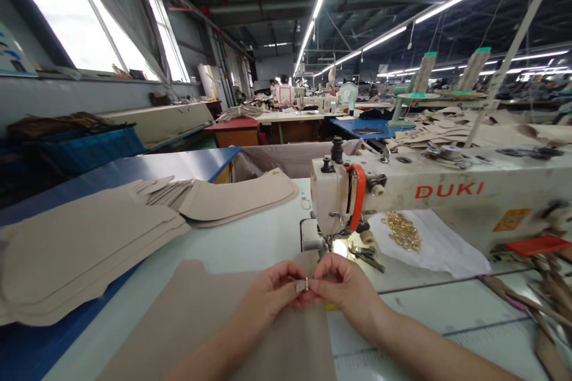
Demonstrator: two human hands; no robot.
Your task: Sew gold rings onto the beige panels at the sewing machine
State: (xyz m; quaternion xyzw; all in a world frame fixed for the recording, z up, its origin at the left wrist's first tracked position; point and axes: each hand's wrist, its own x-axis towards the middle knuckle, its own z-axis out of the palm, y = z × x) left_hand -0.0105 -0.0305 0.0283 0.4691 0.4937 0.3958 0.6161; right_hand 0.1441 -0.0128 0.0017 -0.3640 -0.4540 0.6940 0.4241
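Just in front of the sewing machine's needle area, my left hand [270, 294] and my right hand [346, 286] meet in a pinch. Between the left fingertips is a short beige fabric strip [300, 287]. A small metal ring [306, 283] stands at the strip's end, where the right thumb and finger close on it; how the strip runs through the ring is hidden. Below both hands lies a large beige fabric panel [196, 303]. The white sewing machine [328, 202] rises behind them.
Gold-coloured rings [404, 231] lie on a white cloth [447, 244] under the machine arm. Thread snips [369, 258] rest beside the needle. Stacked beige panels [89, 238] and curved pieces [241, 196] are on the left. Scissors [513, 294] and beige strips [552, 309] lie at right.
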